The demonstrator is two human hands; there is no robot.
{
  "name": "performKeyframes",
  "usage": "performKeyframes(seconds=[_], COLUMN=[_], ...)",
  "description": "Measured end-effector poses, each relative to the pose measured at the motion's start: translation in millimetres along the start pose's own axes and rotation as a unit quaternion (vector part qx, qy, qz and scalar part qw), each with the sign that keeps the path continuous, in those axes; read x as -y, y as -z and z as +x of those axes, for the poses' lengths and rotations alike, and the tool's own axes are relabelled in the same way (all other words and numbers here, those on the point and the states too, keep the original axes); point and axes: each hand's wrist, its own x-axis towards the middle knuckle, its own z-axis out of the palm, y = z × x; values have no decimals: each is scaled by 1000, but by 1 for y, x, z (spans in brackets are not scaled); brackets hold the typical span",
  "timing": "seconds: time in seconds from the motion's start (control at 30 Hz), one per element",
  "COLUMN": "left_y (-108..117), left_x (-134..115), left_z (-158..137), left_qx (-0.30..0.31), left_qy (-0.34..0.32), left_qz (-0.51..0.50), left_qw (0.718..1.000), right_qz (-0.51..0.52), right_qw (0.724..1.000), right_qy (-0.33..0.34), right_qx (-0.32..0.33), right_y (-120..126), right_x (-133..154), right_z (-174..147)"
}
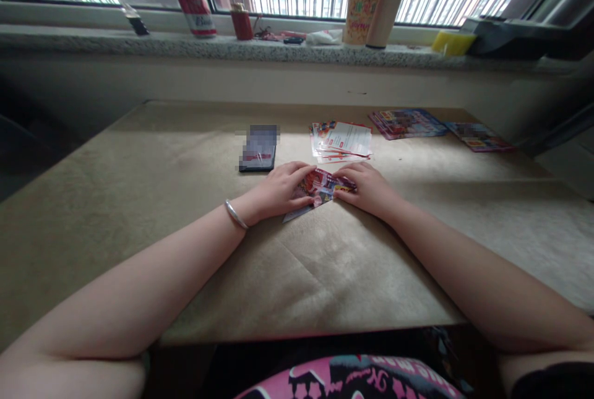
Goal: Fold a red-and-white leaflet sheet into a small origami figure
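Note:
A colourful printed card or folded leaflet (323,184) lies low over the table, gripped from both sides. My left hand (281,190), with a silver bangle at the wrist, has thumb and fingers closed on its left part. At the other end, my right hand (371,188) pinches the right part between thumb and fingers. A pale corner of paper sticks out below the left thumb. Just beyond the hands is a loose stack of white and red printed cards (347,138). A dark phone-like device (260,148), partly pixelated, rests beyond my left hand.
Colourful printed packets or booklets lie at the back right, in one pile (420,122) and a smaller group (482,137). The table (116,201) has a beige cover. On the windowsill (158,46) stand a red can (197,12), a red bottle (241,23) and a patterned cup (361,12).

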Motion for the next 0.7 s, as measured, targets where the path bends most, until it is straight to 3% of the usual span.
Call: performKeyframes(seconds=[0.3, 0.7], left_y=[-3, -5], left_x=[2, 9], left_z=[-1, -4], left_qx=[-44, -69], left_qy=[-49, -39], left_qz=[-12, -70], left_qw=[998, 994], right_qz=[16, 76], right_qw=[1000, 997], right_qy=[-6, 5], right_qx=[0, -19], right_y=[0, 2], right_x=[1, 5], right_z=[0, 0])
